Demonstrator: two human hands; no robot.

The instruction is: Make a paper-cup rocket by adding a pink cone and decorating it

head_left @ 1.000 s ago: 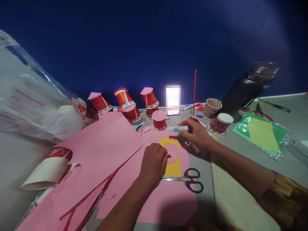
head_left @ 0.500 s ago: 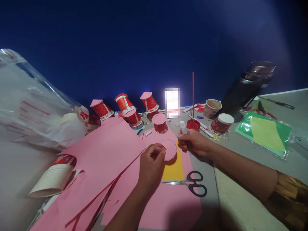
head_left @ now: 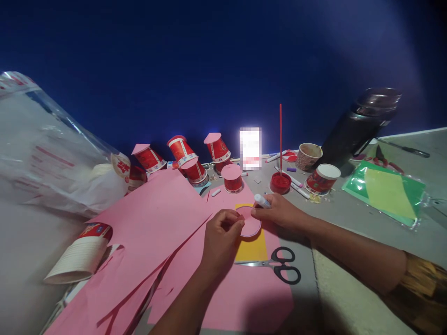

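My left hand (head_left: pixel 225 232) pinches the left edge of a pink paper circle (head_left: pixel 252 225) with a dark outline. My right hand (head_left: pixel 281 211) is closed around a white glue stick (head_left: pixel 261 201), its thumb touching the circle's upper right edge. Beneath the circle, a yellow sheet (head_left: pixel 251 251) rests on pink paper (head_left: pixel 258 298). Black-handled scissors (head_left: pixel 279 265) lie just below my hands, blades pointing left. Beyond them stands a red paper cup (head_left: pixel 233 184) with a pink disc (head_left: pixel 231 171) on top.
Several red cups (head_left: pixel 150 160) stand at the back left, near a plastic bag (head_left: pixel 52 153). A red container (head_left: pixel 280 184) holds an upright red stick (head_left: pixel 280 135). On the right are a dark flask (head_left: pixel 359 125), a white-topped cup (head_left: pixel 323 181) and a green packet (head_left: pixel 384 193).
My right hand has moved left and slightly down, bringing its thumb onto the pink circle. The glue stick is now tilted further left.
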